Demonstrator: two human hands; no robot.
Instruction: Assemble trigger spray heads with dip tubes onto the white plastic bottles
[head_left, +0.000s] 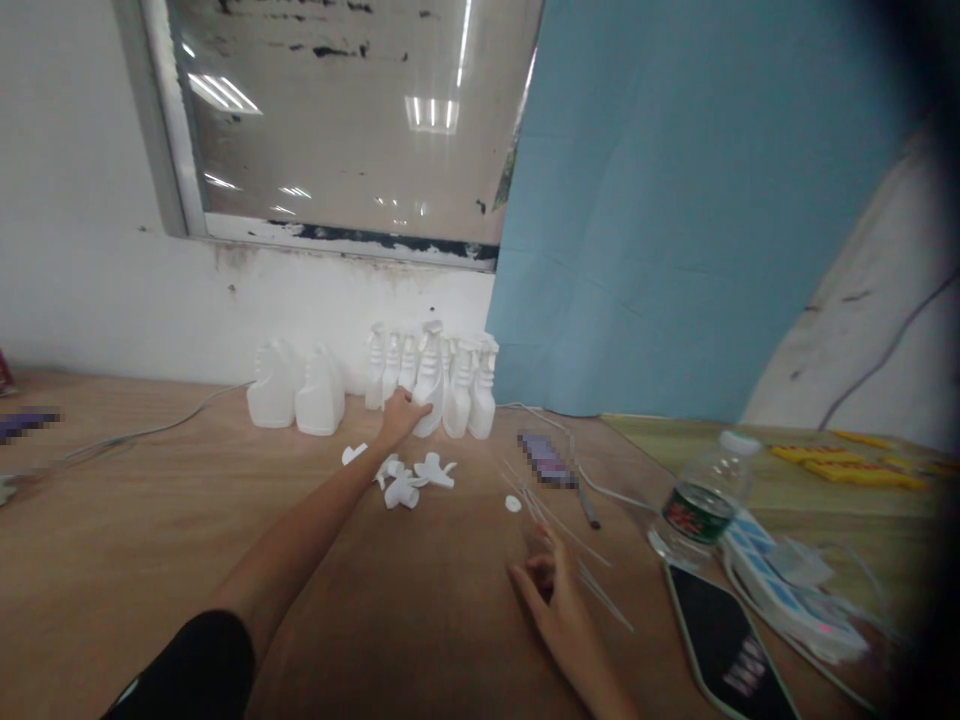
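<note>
Hand (403, 416) (left) outstretched at spray bottle (430, 372)

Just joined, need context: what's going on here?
A person's left hand is at a white plastic spray bottle among similar bottles at the back of the brown wooden table; whether its grip is closed is unclear. The right hand, loosely curled, is by thin, pale, straight tubes; I can't tell if it holds any. Loose white plastic pieces lie nearer than the bottles, and two more white plastic bottles stand to the left.
</note>
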